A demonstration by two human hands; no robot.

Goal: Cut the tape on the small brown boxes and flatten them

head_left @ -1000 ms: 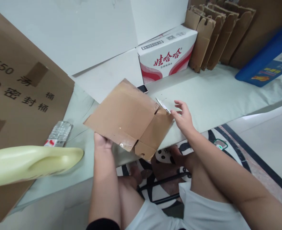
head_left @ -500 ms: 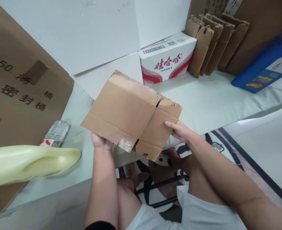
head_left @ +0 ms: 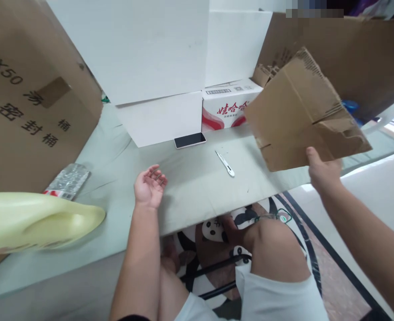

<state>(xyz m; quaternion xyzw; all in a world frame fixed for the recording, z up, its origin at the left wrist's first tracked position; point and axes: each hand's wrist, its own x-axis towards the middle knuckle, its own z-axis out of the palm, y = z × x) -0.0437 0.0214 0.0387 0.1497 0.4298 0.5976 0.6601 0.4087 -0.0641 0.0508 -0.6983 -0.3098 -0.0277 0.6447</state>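
A flattened brown cardboard box [head_left: 293, 111] is held up on the right, tilted above the table. My right hand [head_left: 324, 171] grips its lower edge, thumb on the near face and fingers hidden behind. Palm up and empty, my left hand [head_left: 150, 185] is over the table with its fingers loosely curled and apart. Between the hands a white utility knife [head_left: 225, 164] lies on the pale green cloth [head_left: 190, 191]. Behind it rests a phone [head_left: 190, 140] with a dark screen.
A white and red carton [head_left: 222, 109] stands at the back, beside white panels [head_left: 163, 120]. On the left are a large brown carton [head_left: 26, 102], a clear plastic-wrapped item [head_left: 70, 177] and a pale yellow bottle-like object [head_left: 43, 223]. Part of a blue container [head_left: 350, 106] shows behind the cardboard.
My right hand has carried the cardboard up and to the right. My left hand has let go of it. The knife and the phone have come into sight.
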